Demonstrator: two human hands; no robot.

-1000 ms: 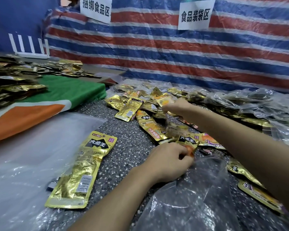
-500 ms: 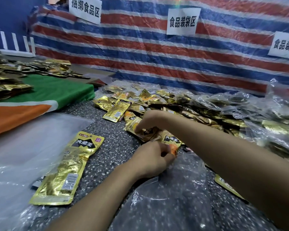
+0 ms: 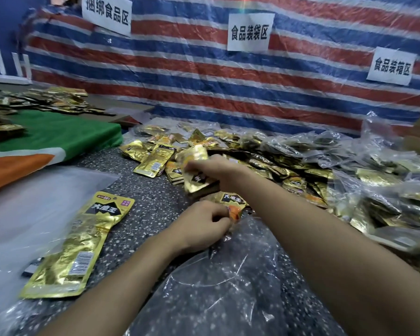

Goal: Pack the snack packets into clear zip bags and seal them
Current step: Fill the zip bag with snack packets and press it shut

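Fingers (image 3: 216,214) of the left hand (image 3: 199,230) are curled in at the middle of the speckled counter (image 3: 146,214), and everything to their left lies untouched. At the far edge is a green and orange cloth (image 3: 58,141) with loose gold packets (image 3: 3,129) on it. Next comes a flat clear plastic sheet (image 3: 22,214), and overlapping its right edge is a long gold snack packet (image 3: 80,243), face up and well apart from the hand. The curled fingers pinch the mouth of a clear zip bag (image 3: 228,287), which spreads toward the camera between the two forearms. An orange-cornered packet (image 3: 234,212) sits right at the fingertips; whether it is inside the bag's mouth I cannot tell. Just beyond, the right hand (image 3: 221,170) hovers over the heap of gold packets (image 3: 155,158). Its fingers (image 3: 199,169) are closed round a blurred gold packet (image 3: 195,183), held just above the left hand. Further right, filled clear bags (image 3: 374,180) of packets are piled against the red, white and blue striped tarp (image 3: 204,93), which carries three paper signs (image 3: 249,32).
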